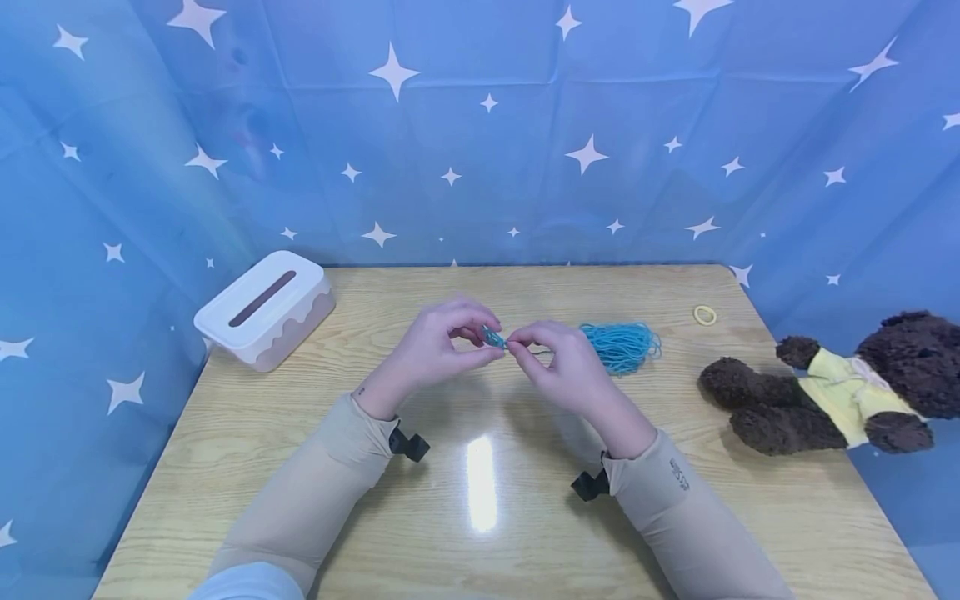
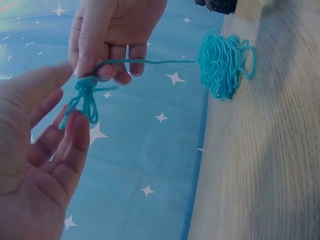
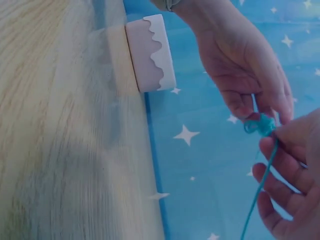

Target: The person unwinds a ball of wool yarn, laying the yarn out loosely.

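A small looped bunch of teal yarn [image 2: 86,95], gathered at a knot, is between my two hands above the table. My right hand [image 1: 558,364] pinches it at the knotted end with thumb and index finger. My left hand [image 1: 442,340] curls thumb and fingers about the loops, with a fingertip against them in the left wrist view. A short tail sticks out near the knot. From the right fingers a single strand [image 2: 160,62] runs to a loose teal yarn skein [image 1: 621,347] on the table, just beyond the right hand.
A white-lidded tissue box [image 1: 300,312] stands at the table's back left. A yellow ring [image 1: 705,315] lies at the back right. A brown plush bear [image 1: 832,400] in a yellow top lies along the right edge. Blue star-patterned cloth [image 1: 480,167] hangs behind the wooden table [image 1: 420,517].
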Demonstrator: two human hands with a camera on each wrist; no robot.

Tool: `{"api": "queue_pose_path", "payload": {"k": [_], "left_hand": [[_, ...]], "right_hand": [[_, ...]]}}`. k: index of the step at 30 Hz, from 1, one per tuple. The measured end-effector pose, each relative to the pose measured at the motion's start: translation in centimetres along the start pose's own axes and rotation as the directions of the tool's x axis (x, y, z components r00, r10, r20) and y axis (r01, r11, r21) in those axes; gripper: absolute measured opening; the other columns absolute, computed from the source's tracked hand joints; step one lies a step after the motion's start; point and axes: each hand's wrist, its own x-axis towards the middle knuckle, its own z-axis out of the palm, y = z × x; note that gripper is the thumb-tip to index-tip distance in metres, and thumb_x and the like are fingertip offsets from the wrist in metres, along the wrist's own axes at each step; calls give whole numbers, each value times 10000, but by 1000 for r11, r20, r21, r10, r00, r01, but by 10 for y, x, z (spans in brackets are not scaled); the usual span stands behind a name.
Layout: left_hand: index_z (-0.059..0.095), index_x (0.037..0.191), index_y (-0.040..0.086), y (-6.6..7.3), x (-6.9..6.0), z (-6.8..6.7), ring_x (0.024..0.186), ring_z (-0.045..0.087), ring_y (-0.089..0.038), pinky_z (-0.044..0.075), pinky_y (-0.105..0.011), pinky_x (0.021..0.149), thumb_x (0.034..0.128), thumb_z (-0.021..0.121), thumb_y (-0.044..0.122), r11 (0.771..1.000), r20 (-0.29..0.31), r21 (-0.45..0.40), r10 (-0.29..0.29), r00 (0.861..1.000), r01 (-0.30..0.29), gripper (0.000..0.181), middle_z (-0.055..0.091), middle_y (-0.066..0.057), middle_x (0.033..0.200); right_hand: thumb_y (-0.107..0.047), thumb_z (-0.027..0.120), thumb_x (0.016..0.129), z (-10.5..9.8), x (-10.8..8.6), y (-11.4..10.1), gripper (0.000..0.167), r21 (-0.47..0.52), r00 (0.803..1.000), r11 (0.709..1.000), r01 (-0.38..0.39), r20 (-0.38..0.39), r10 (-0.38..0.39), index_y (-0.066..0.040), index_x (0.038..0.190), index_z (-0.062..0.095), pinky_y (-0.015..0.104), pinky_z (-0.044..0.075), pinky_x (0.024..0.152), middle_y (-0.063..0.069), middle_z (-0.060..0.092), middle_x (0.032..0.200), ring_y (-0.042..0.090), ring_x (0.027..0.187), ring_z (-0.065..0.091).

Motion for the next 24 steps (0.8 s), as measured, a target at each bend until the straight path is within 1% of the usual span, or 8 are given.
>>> {"api": "queue_pose_path", "payload": {"k": [3, 6, 10, 13, 15, 18, 21, 24], "left_hand": [[792, 1150, 69, 1, 0, 0, 926, 754, -157, 660, -272, 890, 854, 965, 143, 1000, 22, 21, -6, 1000, 5, 351, 774, -68, 1162], [802, 1123, 84, 2, 1, 0, 941, 753, -127, 653, -277, 914, 849, 972, 162, 999, 31, 37, -26, 999, 25, 332, 797, -28, 1123], [813, 1079, 137, 4, 0, 1, 958, 751, -99, 645, -275, 928, 862, 963, 170, 998, 31, 63, -30, 999, 28, 266, 816, 23, 1072], [819, 1052, 158, 5, 0, 1, 956, 744, -96, 635, -285, 924, 893, 937, 172, 996, 26, 84, -5, 1000, 2, 198, 827, 41, 1037], [826, 1045, 151, 5, 1, 1, 952, 740, -108, 627, -296, 922, 914, 914, 157, 995, 22, 92, 20, 1000, -22, 157, 833, 36, 1020], [840, 1056, 132, 4, 1, 1, 950, 747, -121, 624, -300, 920, 935, 876, 114, 994, 19, 95, 56, 998, -57, 127, 845, 18, 1013], [849, 1086, 110, 2, 1, 0, 958, 767, -123, 635, -296, 925, 947, 838, 70, 994, 25, 73, 85, 996, -87, 145, 850, -3, 1027], [844, 1082, 100, 1, 0, 0, 955, 756, -119, 635, -297, 917, 958, 804, 55, 993, 33, 61, 98, 995, -100, 137, 838, -7, 1018]], "right_hand": [[-165, 743, 1057, -1, 0, 0, 120, 48, 999, 998, -31, 15, 30, -95, 1102, 830, 517, 648, 880, 65, 837, 1099, 245, 1036, 786], [-189, 735, 1069, -3, -1, -1, 128, 114, 996, 990, -85, 45, 80, -126, 1118, 834, 527, 645, 869, 43, 835, 1121, 216, 1036, 777], [-219, 713, 1087, -5, -2, -2, 151, 178, 985, 971, -161, 92, 146, -163, 1146, 840, 456, 641, 867, 16, 836, 1145, 185, 1037, 772], [-229, 697, 1096, -7, -2, -3, 166, 204, 976, 957, -205, 116, 184, -174, 1156, 842, 383, 633, 834, 8, 839, 1132, 183, 1024, 776], [-228, 692, 1098, -9, -2, -4, 169, 215, 971, 950, -226, 125, 203, -173, 1154, 842, 337, 611, 759, 6, 840, 1111, 187, 1010, 774], [-219, 690, 1095, -11, -2, -4, 170, 228, 967, 942, -245, 130, 220, -158, 1152, 838, 294, 524, 592, 5, 839, 1078, 191, 954, 757], [-219, 689, 1094, -12, -2, -3, 171, 219, 965, 943, -251, 131, 226, -153, 1152, 835, 285, 434, 508, -1, 835, 1060, 190, 888, 727], [-218, 685, 1096, -13, -2, -1, 162, 204, 966, 947, -248, 125, 226, -170, 1142, 833, 276, 384, 484, -11, 832, 1041, 181, 861, 716]]}}
